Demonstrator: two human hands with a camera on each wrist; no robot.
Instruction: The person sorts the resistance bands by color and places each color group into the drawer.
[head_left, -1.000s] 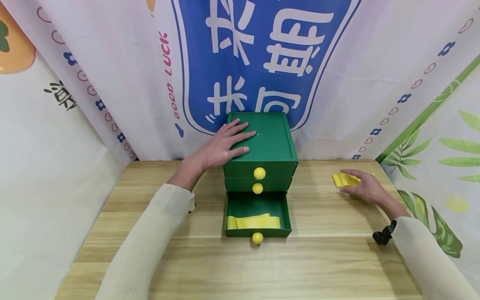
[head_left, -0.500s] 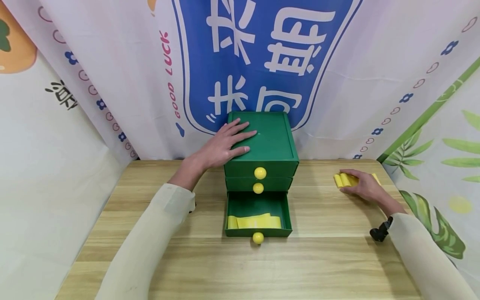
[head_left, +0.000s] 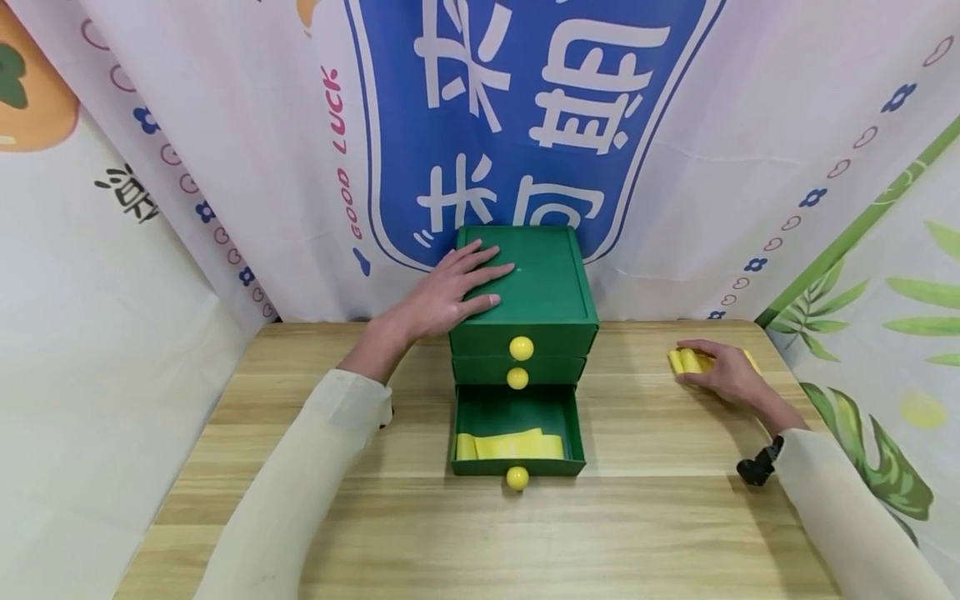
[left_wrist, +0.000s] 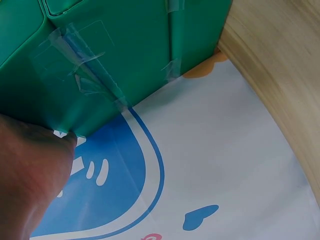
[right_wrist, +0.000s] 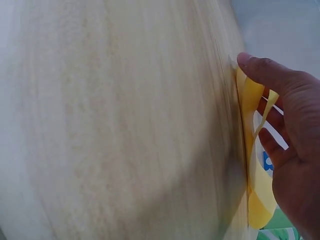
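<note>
In the head view, my left hand [head_left: 446, 292] rests with spread fingers on top of a green drawer unit [head_left: 543, 279] with yellow round knobs. The left wrist view shows the unit's side, with clear tape, and part of the left hand [left_wrist: 35, 175]. Its bottom drawer [head_left: 517, 467] is pulled out and holds a folded yellow strip [head_left: 517, 446]. Far to the right, my right hand [head_left: 729, 373] grips another folded yellow strip [head_left: 688, 362] lying on the table. In the right wrist view, the right hand's thumb and fingers curl round the strip [right_wrist: 250, 97], partly hiding it.
The wooden table [head_left: 555, 533] extends in front of the drawer unit. Behind the unit hangs a printed cloth [head_left: 675, 208], and more printed cloth borders the table on both sides. The two upper drawers are closed.
My right hand has drawn in slightly on the yellow strip, whose folds look more bunched than a second ago. The left hand and the drawer unit stay in place.
</note>
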